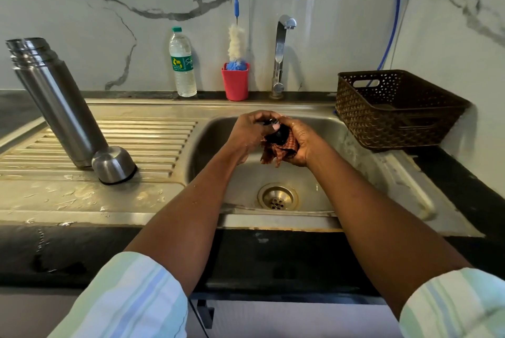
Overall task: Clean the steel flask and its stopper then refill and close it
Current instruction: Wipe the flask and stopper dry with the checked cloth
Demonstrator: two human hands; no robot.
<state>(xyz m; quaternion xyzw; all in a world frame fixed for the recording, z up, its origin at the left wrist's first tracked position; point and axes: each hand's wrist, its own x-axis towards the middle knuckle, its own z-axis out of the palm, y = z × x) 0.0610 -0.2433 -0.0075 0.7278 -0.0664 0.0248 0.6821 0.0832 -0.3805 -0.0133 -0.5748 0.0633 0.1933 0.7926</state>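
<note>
Both hands meet over the sink basin (322, 129), close together and working on the same small thing. The left hand (250, 132) curls its fingers and thumb around the top of the black stopper (276, 134), while the right hand (302, 143) cups a reddish checked cloth (276, 153) against the stopper's underside, its fingers wrapped round the fabric; the cloth hangs down a little between the two palms. Below them, near the front of the basin, sits the round drain (277, 198). The steel flask (58, 102) stands open on the ribbed draining board (153, 135) at the left, well apart from the hands, and its steel cup lid (113, 165) rests mouth-down just beside the flask's base. Water drops lie on the flat steel near the front left. Along the far edge, against the marble-patterned wall, stand a clear plastic water bottle (182, 62) with a green label, a red cup (235, 82) holding a bottle brush (236, 42) with a blue handle, and the chrome tap (281, 56). At the far right a dark brown woven basket (396, 110) sits on the black counter (464, 190). Striped pale sleeves (131, 302) are pushed up both forearms.
</note>
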